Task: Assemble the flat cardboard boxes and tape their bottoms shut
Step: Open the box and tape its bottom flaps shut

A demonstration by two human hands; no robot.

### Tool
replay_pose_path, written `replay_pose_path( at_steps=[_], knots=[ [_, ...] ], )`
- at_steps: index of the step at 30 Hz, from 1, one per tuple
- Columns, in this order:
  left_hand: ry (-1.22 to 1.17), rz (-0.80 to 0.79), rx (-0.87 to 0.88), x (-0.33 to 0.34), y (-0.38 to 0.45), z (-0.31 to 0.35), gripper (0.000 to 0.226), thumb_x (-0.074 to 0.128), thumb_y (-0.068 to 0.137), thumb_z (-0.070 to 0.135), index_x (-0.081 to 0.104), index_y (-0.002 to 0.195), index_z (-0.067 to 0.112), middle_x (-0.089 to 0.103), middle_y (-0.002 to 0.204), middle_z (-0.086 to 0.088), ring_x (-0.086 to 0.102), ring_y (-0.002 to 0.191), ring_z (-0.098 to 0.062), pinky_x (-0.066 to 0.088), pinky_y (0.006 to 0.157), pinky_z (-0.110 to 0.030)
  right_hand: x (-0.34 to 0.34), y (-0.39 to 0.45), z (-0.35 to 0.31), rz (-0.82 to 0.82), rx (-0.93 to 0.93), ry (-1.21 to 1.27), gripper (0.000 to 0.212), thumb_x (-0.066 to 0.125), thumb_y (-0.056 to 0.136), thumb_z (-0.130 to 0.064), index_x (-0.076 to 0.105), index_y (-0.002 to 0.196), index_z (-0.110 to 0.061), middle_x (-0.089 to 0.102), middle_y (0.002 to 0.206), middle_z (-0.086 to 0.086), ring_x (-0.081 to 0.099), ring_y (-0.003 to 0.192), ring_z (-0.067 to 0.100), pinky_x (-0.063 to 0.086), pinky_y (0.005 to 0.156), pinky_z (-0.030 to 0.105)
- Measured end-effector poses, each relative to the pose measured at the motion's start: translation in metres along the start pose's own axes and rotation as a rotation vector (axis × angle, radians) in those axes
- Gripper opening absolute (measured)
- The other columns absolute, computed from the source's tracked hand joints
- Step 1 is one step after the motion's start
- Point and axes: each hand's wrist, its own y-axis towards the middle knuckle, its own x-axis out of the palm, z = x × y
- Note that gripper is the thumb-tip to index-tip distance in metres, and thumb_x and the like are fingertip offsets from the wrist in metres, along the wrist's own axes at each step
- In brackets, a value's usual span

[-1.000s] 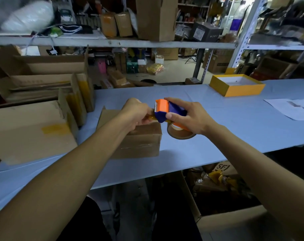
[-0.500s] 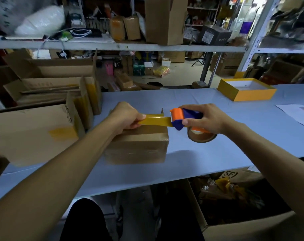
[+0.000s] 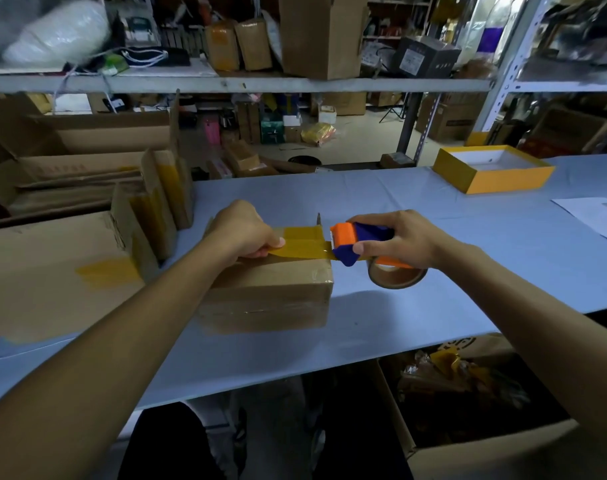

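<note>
Box [image 3: 271,285] on blue table [image 3: 399,209], left hand [image 3: 243,230] fingers pinching tape strip [image 3: 302,242] down on top, right hand [image 3: 399,242] fingers wrapped round tape dispenser [image 3: 357,240].

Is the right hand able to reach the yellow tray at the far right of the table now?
Probably not at once: the right hand grips the tape dispenser, tied by tape to the box. The yellow tray lies farther back, with bare table between.

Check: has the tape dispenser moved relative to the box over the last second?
Yes. The tape dispenser has moved right, from above the cardboard box to past its right edge, drawing tape out.
</note>
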Motion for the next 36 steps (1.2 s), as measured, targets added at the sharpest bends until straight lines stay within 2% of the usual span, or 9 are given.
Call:
replay_pose_path(
  at_steps=[5, 6, 8, 10, 13, 15, 20, 31, 36],
  knots=[
    [0.436, 0.107, 0.076, -0.002, -0.001, -0.007, 0.059, 0.077, 0.061, 0.070, 0.060, 0.079, 0.017, 0.062, 0.075, -0.003, 0.060, 0.071, -0.022, 0.040, 0.055, -0.031, 0.010, 0.003, 0.004, -0.056, -0.005, -0.030, 0.070, 0.054, 0.078, -0.071, 0.045, 0.140, -0.039, 0.055, 0.115, -0.015, 0.055, 0.101, 0.014, 0.042, 0.068, 0.016],
    [0.456, 0.090, 0.105, -0.005, -0.001, -0.006, 0.057, 0.076, 0.064, 0.068, 0.060, 0.085, 0.018, 0.063, 0.083, -0.003, 0.060, 0.076, -0.023, 0.043, 0.058, -0.033, 0.011, 0.004, 0.004, -0.057, -0.008, -0.037, 0.067, 0.056, 0.081, -0.069, 0.045, 0.140, -0.039, 0.055, 0.116, -0.015, 0.055, 0.101, 0.015, 0.043, 0.069, 0.017],
    [0.440, -0.027, 0.290, -0.007, 0.000, 0.003, 0.045, 0.077, 0.075, 0.047, 0.057, 0.110, 0.025, 0.060, 0.110, -0.003, 0.056, 0.098, -0.023, 0.050, 0.074, -0.042, 0.011, 0.004, 0.003, -0.064, -0.012, -0.049, 0.065, 0.057, 0.083, -0.067, 0.044, 0.140, -0.039, 0.057, 0.118, -0.013, 0.055, 0.101, 0.015, 0.043, 0.069, 0.017],
    [0.440, -0.167, 0.514, 0.002, -0.003, 0.019, 0.056, 0.069, 0.083, 0.022, 0.046, 0.131, 0.040, 0.047, 0.134, -0.003, 0.042, 0.123, -0.025, 0.044, 0.096, -0.049, 0.012, 0.004, 0.003, -0.067, -0.016, -0.052, 0.064, 0.056, 0.082, -0.068, 0.045, 0.139, -0.040, 0.057, 0.117, -0.014, 0.055, 0.100, 0.014, 0.042, 0.069, 0.016],
    [0.497, -0.215, 0.617, 0.027, -0.011, 0.028, 0.047, 0.050, 0.096, 0.034, 0.039, 0.142, 0.039, 0.041, 0.147, -0.002, 0.034, 0.134, -0.025, 0.032, 0.108, -0.050, 0.014, 0.004, 0.006, -0.066, 0.019, -0.046, 0.062, 0.057, 0.085, -0.065, 0.045, 0.140, -0.039, 0.057, 0.114, -0.014, 0.056, 0.097, 0.014, 0.042, 0.067, 0.016],
    [0.546, -0.209, 0.635, 0.041, -0.011, 0.018, 0.052, 0.037, 0.098, 0.051, 0.032, 0.147, 0.036, 0.043, 0.147, -0.002, 0.039, 0.131, -0.023, 0.031, 0.107, -0.046, 0.017, 0.003, 0.008, -0.068, 0.027, -0.044, 0.060, 0.056, 0.087, -0.064, 0.043, 0.141, -0.039, 0.058, 0.115, -0.012, 0.056, 0.093, 0.012, 0.042, 0.067, 0.016],
    [0.581, -0.211, 0.654, 0.042, -0.004, 0.011, 0.092, 0.028, 0.068, 0.092, 0.029, 0.145, 0.041, 0.047, 0.133, 0.001, 0.045, 0.113, -0.018, 0.035, 0.093, -0.039, 0.024, 0.000, 0.009, 0.004, -0.018, -0.091, 0.060, 0.053, 0.088, -0.065, 0.045, 0.140, -0.037, 0.062, 0.115, -0.008, 0.058, 0.095, 0.016, 0.047, 0.071, 0.020],
    [0.563, -0.223, 0.635, 0.039, -0.003, 0.013, 0.087, 0.033, 0.064, 0.092, 0.034, 0.138, 0.047, 0.044, 0.120, 0.003, 0.045, 0.116, -0.021, 0.033, 0.094, -0.041, 0.009, -0.011, 0.037, -0.028, 0.007, -0.102, 0.074, 0.052, 0.076, -0.074, 0.046, 0.140, -0.039, 0.060, 0.109, -0.012, 0.056, 0.086, 0.009, 0.040, 0.066, 0.013],
    [0.556, -0.237, 0.627, 0.038, -0.004, 0.016, 0.084, 0.034, 0.065, 0.092, 0.034, 0.137, 0.047, 0.042, 0.120, 0.002, 0.042, 0.119, -0.021, 0.033, 0.099, -0.044, 0.011, -0.013, 0.046, -0.039, -0.060, -0.296, 0.073, 0.042, 0.074, -0.081, 0.043, 0.138, -0.046, 0.066, 0.113, -0.007, 0.054, 0.089, 0.013, 0.040, 0.066, 0.022]
  ],
)
